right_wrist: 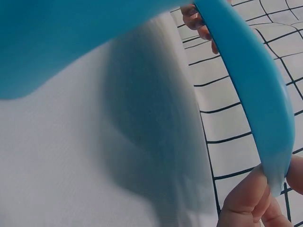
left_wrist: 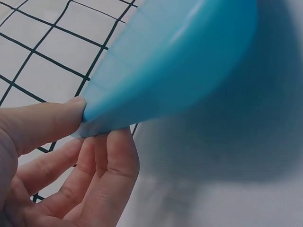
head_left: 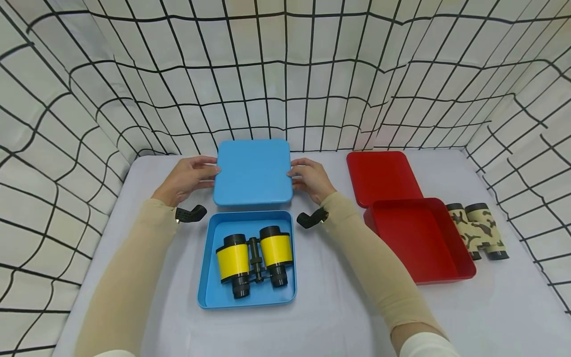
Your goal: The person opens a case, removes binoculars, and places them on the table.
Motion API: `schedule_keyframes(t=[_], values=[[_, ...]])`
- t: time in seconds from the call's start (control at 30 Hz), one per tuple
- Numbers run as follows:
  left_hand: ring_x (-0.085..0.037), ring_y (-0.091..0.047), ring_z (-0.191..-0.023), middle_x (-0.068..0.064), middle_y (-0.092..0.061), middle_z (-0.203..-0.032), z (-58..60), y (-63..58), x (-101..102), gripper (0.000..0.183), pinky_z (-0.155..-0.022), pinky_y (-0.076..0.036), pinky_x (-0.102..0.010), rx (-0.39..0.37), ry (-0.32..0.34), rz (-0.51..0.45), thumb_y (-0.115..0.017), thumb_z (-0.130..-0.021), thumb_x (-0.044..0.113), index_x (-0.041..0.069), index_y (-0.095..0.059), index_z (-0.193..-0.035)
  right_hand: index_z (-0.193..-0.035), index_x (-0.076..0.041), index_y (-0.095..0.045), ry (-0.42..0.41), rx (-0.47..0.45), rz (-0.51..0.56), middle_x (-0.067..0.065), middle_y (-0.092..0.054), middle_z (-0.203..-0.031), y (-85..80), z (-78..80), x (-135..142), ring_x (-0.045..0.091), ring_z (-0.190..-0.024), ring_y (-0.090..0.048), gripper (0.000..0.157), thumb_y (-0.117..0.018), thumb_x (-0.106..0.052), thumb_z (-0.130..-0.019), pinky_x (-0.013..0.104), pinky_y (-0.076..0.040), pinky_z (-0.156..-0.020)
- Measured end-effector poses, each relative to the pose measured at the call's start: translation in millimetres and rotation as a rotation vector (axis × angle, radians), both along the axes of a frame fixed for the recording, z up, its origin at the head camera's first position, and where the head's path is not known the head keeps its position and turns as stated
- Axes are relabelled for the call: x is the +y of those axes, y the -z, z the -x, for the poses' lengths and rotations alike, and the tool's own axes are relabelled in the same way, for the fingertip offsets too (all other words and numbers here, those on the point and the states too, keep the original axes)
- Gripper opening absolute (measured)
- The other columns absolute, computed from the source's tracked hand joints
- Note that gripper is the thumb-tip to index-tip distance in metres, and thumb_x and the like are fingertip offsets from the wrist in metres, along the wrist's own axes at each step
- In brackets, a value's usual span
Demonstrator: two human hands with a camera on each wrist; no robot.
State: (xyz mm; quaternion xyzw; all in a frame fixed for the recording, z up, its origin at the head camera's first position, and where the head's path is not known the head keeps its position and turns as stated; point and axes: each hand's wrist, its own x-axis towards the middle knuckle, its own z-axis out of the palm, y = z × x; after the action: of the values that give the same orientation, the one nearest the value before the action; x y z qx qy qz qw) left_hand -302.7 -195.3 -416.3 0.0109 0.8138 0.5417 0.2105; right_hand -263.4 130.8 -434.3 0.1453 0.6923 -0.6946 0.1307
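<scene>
Between my two hands is a light blue box lid (head_left: pixel 253 172), raised over the table behind its box. My left hand (head_left: pixel 187 177) pinches the lid's left edge, thumb on top and fingers beneath, as the left wrist view shows on the lid (left_wrist: pixel 156 71). At the opposite edge my right hand (head_left: pixel 311 179) pinches the lid (right_wrist: pixel 258 94) between thumb and fingers. Just nearer to me stands the open blue box (head_left: pixel 202 277). Inside it lie yellow and black binoculars (head_left: pixel 255 260), slightly tilted.
To the right an open red box (head_left: pixel 424 243) stands with a red lid (head_left: pixel 382 177) behind it. Camouflage binoculars (head_left: pixel 479 230) lie at that box's right side. Black wire grid panels (head_left: pixel 285 79) border the white table (head_left: pixel 330 317) at the back and both sides.
</scene>
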Motion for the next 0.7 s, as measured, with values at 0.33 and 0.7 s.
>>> schedule_keyframes(t=[0.33, 0.7], values=[[-0.009, -0.067, -0.107, -0.018, -0.054, -0.148, 3.8, 6.7, 4, 0.061, -0.104, -0.056, -0.035, -0.002, -0.002, 0.001, -0.064, -0.102, 0.033, 0.008, -0.044, -0.155, -0.133, -0.011, -0.063, 0.006, 0.002, -0.010, 0.010, -0.066, -0.115, 10.9, 5.1, 4, 0.019, -0.085, -0.066, 0.034, -0.063, -0.014, -0.099, 0.021, -0.060, -0.074], [-0.004, -0.068, -0.102, -0.016, -0.055, -0.144, 4.8, 13.5, 5, 0.061, -0.099, -0.059, -0.028, -0.005, -0.007, -0.009, -0.065, -0.102, 0.032, 0.007, -0.045, -0.154, -0.132, -0.012, -0.063, -0.002, -0.017, 0.003, 0.009, -0.066, -0.114, 17.9, 8.6, 5, 0.019, -0.085, -0.064, 0.034, -0.065, -0.013, -0.098, 0.021, -0.059, -0.072]])
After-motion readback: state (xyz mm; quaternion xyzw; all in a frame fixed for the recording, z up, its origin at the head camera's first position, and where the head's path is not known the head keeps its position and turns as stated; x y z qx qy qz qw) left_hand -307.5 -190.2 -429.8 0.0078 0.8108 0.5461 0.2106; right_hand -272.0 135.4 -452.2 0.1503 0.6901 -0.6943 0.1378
